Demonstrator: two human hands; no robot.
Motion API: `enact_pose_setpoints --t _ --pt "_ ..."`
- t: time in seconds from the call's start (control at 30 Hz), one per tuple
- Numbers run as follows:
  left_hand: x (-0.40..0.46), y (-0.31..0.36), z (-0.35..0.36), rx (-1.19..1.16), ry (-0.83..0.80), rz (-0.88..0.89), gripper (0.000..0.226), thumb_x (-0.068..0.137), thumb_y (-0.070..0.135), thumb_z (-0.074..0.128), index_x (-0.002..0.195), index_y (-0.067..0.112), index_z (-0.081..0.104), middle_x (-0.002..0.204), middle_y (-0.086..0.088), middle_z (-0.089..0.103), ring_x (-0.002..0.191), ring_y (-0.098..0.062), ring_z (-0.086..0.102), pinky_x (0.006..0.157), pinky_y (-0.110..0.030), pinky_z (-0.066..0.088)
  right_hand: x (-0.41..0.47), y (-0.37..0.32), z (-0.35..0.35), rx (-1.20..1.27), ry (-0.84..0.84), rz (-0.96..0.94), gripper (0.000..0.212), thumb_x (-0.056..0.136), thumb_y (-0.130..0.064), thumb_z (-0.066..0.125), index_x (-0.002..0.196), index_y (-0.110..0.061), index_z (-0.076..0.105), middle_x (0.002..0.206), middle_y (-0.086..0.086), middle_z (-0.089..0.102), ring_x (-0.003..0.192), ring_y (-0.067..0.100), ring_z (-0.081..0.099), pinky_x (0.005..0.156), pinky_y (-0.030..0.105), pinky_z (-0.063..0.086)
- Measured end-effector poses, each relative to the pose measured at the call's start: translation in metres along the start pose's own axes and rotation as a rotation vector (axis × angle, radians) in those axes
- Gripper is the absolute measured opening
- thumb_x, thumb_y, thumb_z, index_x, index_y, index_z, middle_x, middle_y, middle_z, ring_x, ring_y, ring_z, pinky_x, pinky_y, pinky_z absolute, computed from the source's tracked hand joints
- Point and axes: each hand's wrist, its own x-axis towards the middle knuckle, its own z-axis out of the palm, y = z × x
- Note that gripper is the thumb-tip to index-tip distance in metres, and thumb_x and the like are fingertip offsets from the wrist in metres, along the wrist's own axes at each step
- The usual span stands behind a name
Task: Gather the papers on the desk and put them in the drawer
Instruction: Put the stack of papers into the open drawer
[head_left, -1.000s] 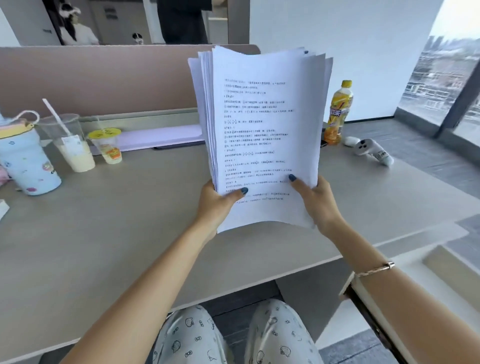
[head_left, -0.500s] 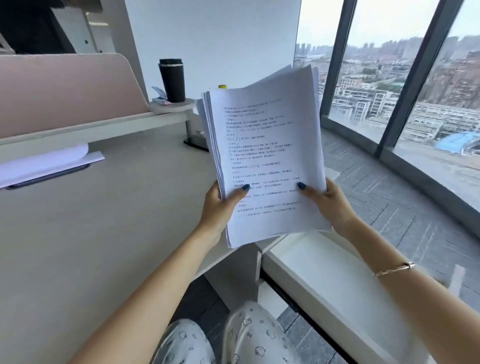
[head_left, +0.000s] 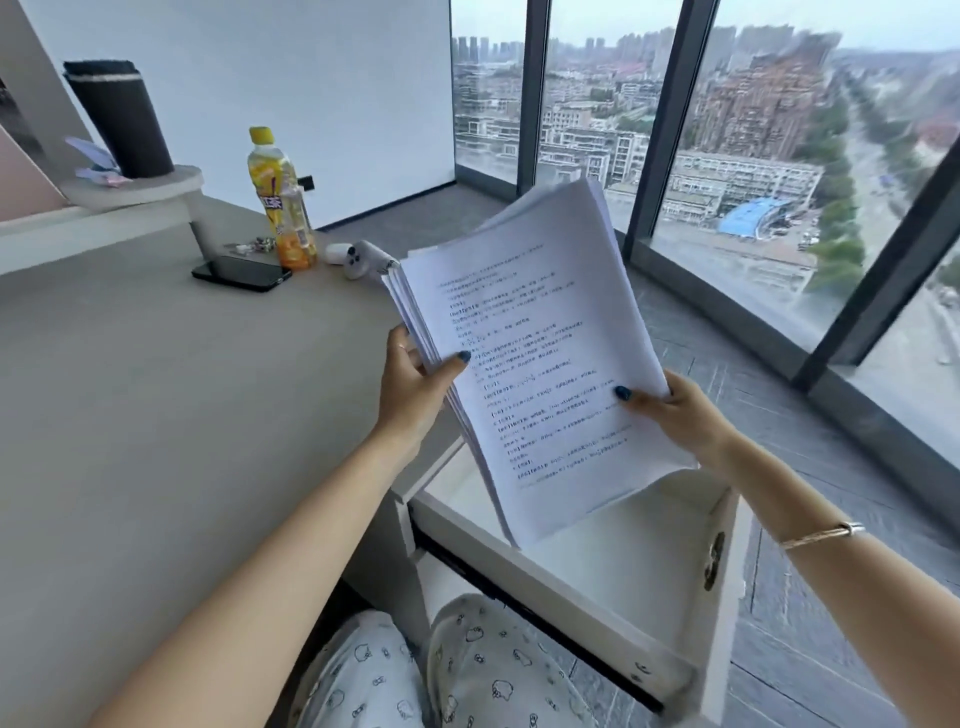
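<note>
I hold a thick stack of printed white papers (head_left: 530, 332) in both hands, tilted back, its lower edge hanging over the open white drawer (head_left: 623, 587) to the right of the desk (head_left: 156, 389). My left hand (head_left: 415, 389) grips the stack's left edge with the thumb on the top sheet. On the lower right corner, my right hand (head_left: 680, 415) pinches the stack. The drawer is pulled out and its pale inside shows nothing in it.
At the desk's far end stand a yellow drink bottle (head_left: 280, 202), a black phone (head_left: 241, 273), a white controller (head_left: 363, 257) and a black tumbler (head_left: 119, 119) on a raised shelf. Tall windows (head_left: 727, 156) run along the right. My patterned trousers (head_left: 441, 670) are below.
The view has swung right from the desk toward the windows. The paper stack, held in both hands throughout, has moved off the desk and down over the open drawer.
</note>
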Motion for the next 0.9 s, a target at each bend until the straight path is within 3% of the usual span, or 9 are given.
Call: enact_pose_setpoints --t 0.1,0.2,0.33,0.5,0.67,0.77,0.9 --pt "0.02 -0.009 0.009 0.108 0.004 0.002 0.054 0.071 0.023 0.073 0.117 0.028 0.045 0.11 0.006 0.063 0.103 -0.015 0.062 0.096 -0.042 0.048 0.001 0.024 -0.021 -0.079 -0.019 0.073 0.018 0.087 -0.019 0.061 0.105 -0.012 0.061 0.097 0.009 0.067 0.079 0.022 0.064 0.084 0.043 0.053" --pt "0.035 -0.018 0.016 0.235 -0.001 0.01 0.067 0.074 0.023 0.073 0.131 0.026 0.039 0.112 0.002 0.06 0.098 -0.01 0.057 0.091 -0.031 0.044 0.003 0.044 -0.036 -0.152 -0.049 0.14 0.019 0.088 -0.019 0.06 0.105 -0.011 0.061 0.093 0.008 0.068 0.079 0.022 0.065 0.073 0.037 0.054" --pt "0.053 -0.033 0.021 0.313 -0.021 -0.016 0.056 0.069 0.032 0.072 0.119 0.035 0.048 0.106 0.012 0.063 0.107 -0.011 0.056 0.098 -0.038 0.045 0.009 0.066 -0.042 -0.244 -0.109 0.189 0.014 0.089 -0.019 0.058 0.103 -0.021 0.059 0.093 0.002 0.064 0.083 0.022 0.062 0.078 0.037 0.048" --pt "0.062 -0.045 0.024 0.335 -0.035 -0.032 0.045 0.074 0.026 0.073 0.115 0.028 0.054 0.107 0.008 0.065 0.105 -0.01 0.057 0.08 -0.011 0.035 0.024 0.091 -0.038 -0.374 -0.199 0.208 0.012 0.087 -0.02 0.062 0.094 -0.03 0.061 0.1 0.007 0.068 0.095 0.028 0.064 0.086 0.041 0.048" --pt "0.063 -0.049 0.024 0.328 -0.046 -0.019 0.036 0.072 0.03 0.075 0.104 0.029 0.058 0.108 0.006 0.067 0.105 -0.006 0.058 0.081 -0.012 0.036 0.037 0.105 -0.023 -0.505 -0.275 0.211 0.024 0.085 -0.027 0.063 0.099 -0.044 0.055 0.106 0.003 0.069 0.099 0.025 0.063 0.089 0.04 0.049" --pt "0.063 -0.048 0.025 0.338 -0.054 -0.016 0.033 0.073 0.032 0.074 0.102 0.028 0.059 0.108 0.006 0.067 0.106 -0.006 0.057 0.08 -0.009 0.035 0.043 0.108 -0.013 -0.566 -0.318 0.245 0.029 0.086 -0.025 0.063 0.114 -0.029 0.058 0.106 0.001 0.067 0.096 0.019 0.06 0.075 0.03 0.045" --pt "0.063 -0.048 0.024 0.345 -0.065 -0.012 0.03 0.074 0.031 0.073 0.1 0.024 0.061 0.111 0.004 0.066 0.108 -0.006 0.057 0.083 -0.011 0.037 0.047 0.116 -0.006 -0.661 -0.386 0.275 0.03 0.086 -0.021 0.062 0.115 -0.017 0.059 0.109 0.003 0.066 0.098 0.021 0.059 0.079 0.029 0.043"
